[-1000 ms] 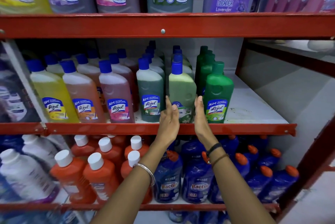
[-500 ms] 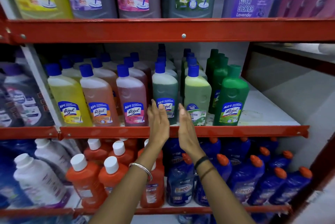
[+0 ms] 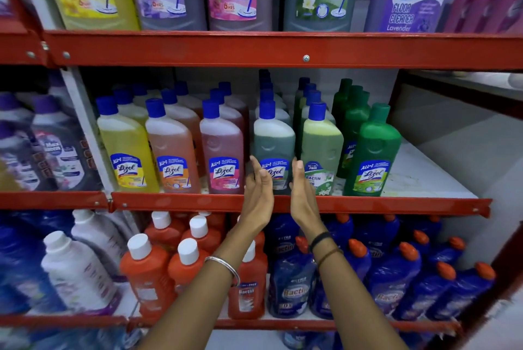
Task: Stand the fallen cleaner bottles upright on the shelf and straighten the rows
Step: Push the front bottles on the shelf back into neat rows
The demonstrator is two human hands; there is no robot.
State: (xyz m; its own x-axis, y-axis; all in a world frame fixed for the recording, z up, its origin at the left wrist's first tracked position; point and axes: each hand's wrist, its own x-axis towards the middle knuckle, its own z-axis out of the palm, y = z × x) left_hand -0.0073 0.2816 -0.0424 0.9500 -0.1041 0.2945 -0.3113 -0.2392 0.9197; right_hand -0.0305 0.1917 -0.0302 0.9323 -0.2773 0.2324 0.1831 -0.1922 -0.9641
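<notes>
Bottle: teal bottle [image 3: 274, 148] upright at middle shelf [image 3: 297, 203] front edge | hands: left hand [image 3: 259, 194] and right hand [image 3: 304, 194] flank it, fingers straight, together, clamping nothing | handling: likely full, heavy, smooth plastic; grip its flat sides low, beside label.

Dim, soft focus, edges warped, blurred

red shelf beam [image 3: 254, 49] | bare white shelf board [image 3: 424, 177] at right | grey floor [image 3: 467, 134]
</notes>
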